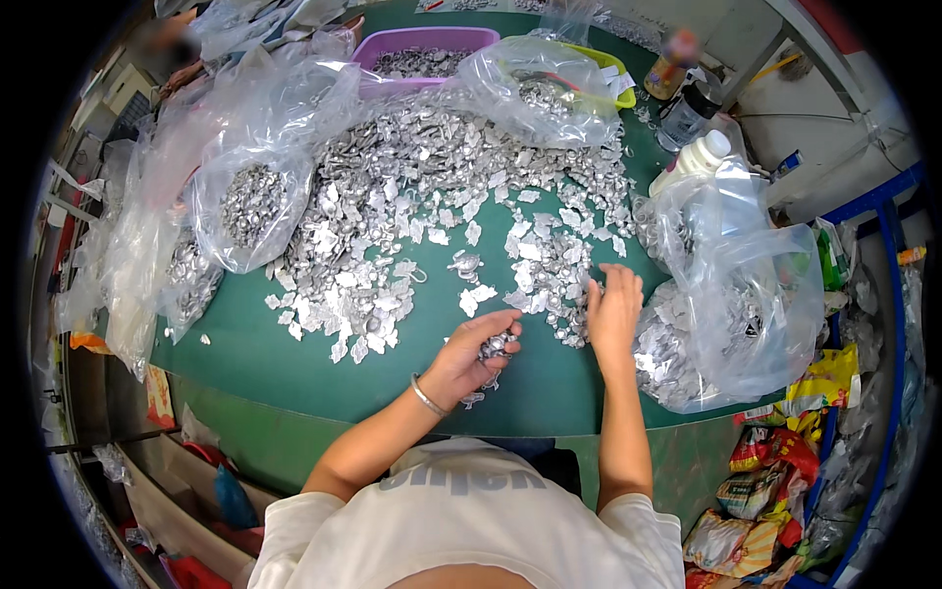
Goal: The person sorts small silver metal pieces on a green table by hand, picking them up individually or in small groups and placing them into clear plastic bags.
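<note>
My left hand [459,363] is curled, palm up, around a small clump of shiny silver metal pieces [497,345]. A few more pieces show just below its fingers. Beside a smaller heap of flat and rounded metal pieces [538,263], my right hand [616,312] rests with its fingers stretched out, their tips at the heap's right edge; I see nothing held in it. Between the heaps lie a few loose pieces [465,263], some turtle-like in outline. The large pile of silver pieces [392,187] spreads across the green table [432,314].
Clear plastic bags of metal pieces stand at left [253,211], far middle [540,93] and right [726,314]. Behind the pile are a purple basin [422,39] and a yellow-green basin [625,93]. A white bottle [692,162] and a dark-lidded jar [689,113] stand far right.
</note>
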`<state>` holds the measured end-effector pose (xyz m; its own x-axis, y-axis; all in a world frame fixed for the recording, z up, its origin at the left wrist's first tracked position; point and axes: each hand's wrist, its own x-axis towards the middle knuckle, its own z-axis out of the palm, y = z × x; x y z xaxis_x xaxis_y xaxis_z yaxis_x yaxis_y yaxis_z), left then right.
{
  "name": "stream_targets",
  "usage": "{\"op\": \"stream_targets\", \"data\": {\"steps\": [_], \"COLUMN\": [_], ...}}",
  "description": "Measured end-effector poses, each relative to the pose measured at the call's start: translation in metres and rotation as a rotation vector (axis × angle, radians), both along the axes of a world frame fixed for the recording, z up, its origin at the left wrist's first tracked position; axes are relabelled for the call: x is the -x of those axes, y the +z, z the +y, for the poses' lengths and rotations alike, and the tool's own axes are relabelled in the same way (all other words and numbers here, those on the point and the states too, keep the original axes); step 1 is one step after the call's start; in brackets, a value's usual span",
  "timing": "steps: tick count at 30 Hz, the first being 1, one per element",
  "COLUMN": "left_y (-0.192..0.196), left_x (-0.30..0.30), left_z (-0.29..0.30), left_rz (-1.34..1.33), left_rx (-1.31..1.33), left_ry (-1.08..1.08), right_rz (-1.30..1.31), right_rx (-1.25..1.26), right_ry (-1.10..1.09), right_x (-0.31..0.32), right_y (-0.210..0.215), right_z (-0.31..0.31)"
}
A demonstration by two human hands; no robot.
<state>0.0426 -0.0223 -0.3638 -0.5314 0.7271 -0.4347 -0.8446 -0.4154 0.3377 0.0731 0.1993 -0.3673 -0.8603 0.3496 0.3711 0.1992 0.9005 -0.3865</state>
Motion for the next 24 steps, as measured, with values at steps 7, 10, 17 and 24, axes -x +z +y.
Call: {"op": "stream_targets", "data": {"steps": [7,10,17,24], "left_y": [0.024,0.011,0.004,-0.006], "left_x": [-0.006,-0.012,-0.023,-0.038], "left_z": [-0.03,-0.054,-0.071,-0.095], "left_rz": [-0.394,-0.308,-0.3,-0.313], "left_rx": [0.052,-0.108,-0.169,-0.174], "left_ry": [0.292,0.339,0.431,0.323], "right_rz": [0.093,0.114,0.027,-0.193], "right_rx": [0.38,0.509,0.553,0.13], "right_ry": [0.252,0.285,0.446,0.584], "right_x": [-0.039,-0.046,-0.043,-0.054], "right_y": [0.012,0.017,0.015,0.014], "right_z": [-0.035,-0.06,-0.096,-0.097]}}
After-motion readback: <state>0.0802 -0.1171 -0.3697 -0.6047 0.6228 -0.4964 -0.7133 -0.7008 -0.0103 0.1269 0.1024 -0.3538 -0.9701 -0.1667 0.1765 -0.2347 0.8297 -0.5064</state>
